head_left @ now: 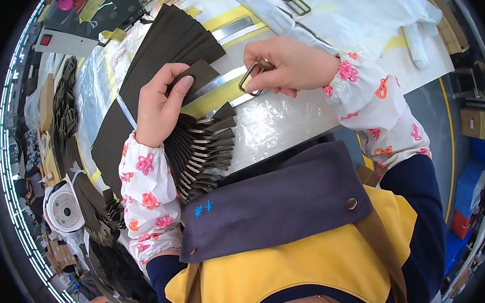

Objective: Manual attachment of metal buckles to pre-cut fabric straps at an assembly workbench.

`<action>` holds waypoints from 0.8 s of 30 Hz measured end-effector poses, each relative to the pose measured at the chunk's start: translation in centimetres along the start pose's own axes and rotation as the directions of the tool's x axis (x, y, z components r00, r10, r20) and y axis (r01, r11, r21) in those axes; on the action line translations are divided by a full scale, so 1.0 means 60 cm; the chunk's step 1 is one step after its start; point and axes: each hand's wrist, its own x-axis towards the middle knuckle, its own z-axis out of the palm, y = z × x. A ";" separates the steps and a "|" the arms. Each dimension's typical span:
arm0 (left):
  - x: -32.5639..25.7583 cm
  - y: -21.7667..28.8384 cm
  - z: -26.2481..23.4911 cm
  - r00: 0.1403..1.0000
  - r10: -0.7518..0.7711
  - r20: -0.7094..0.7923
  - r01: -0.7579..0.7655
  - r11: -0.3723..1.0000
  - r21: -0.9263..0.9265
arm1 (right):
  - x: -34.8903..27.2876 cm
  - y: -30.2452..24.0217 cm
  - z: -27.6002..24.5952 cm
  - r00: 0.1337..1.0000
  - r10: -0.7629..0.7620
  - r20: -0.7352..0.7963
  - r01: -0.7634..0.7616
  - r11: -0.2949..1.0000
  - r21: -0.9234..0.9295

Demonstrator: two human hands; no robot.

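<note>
My left hand [159, 109] is closed, its thumb pressed on the end of a flat dark brown strap piece [201, 77]. To its right, my right hand [298, 65] pinches a rectangular metal ring [246, 78], held a little apart from the strap end. Beyond my left hand a fanned stack of similar dark strips [171, 36] lies on the table. Close by my left wrist, a curved row of folded strap pieces [203, 148] with metal rings in them hangs at the near edge. More metal rings [291, 1] lie on white plastic at the far side.
Clear plastic and yellow tape [211, 100] cover parts of the white table [285, 121]. A dark machine [87, 22] stands at the far left, and a white fan [64, 208] is at left. Cardboard [439, 14] lies at the far right.
</note>
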 end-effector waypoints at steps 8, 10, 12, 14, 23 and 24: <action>-0.002 0.008 -0.002 0.989 -0.035 0.143 0.048 0.995 -0.091 | 0.044 0.008 0.003 0.990 -0.040 0.132 0.038 0.999 0.015; -0.002 0.013 -0.006 0.966 0.037 0.256 -0.017 0.997 -0.079 | 0.056 0.014 0.005 0.988 -0.055 0.144 0.037 0.992 0.123; -0.001 0.016 -0.001 0.967 0.039 0.253 -0.018 0.996 -0.083 | 0.065 0.022 0.016 0.986 -0.068 0.153 0.032 0.973 0.229; -0.004 0.006 0.008 0.980 -0.025 0.200 0.084 0.952 -0.293 | 0.083 0.024 0.036 0.982 -0.083 0.167 0.031 0.955 0.295; -0.004 0.019 -0.019 0.990 0.137 0.013 -0.138 0.989 0.059 | 0.106 0.005 0.072 0.998 -0.055 -0.021 0.058 0.881 0.469; -0.004 0.020 -0.024 0.974 0.224 -0.008 -0.219 0.957 0.190 | 0.110 0.008 0.075 0.994 -0.078 -0.080 0.104 0.907 0.408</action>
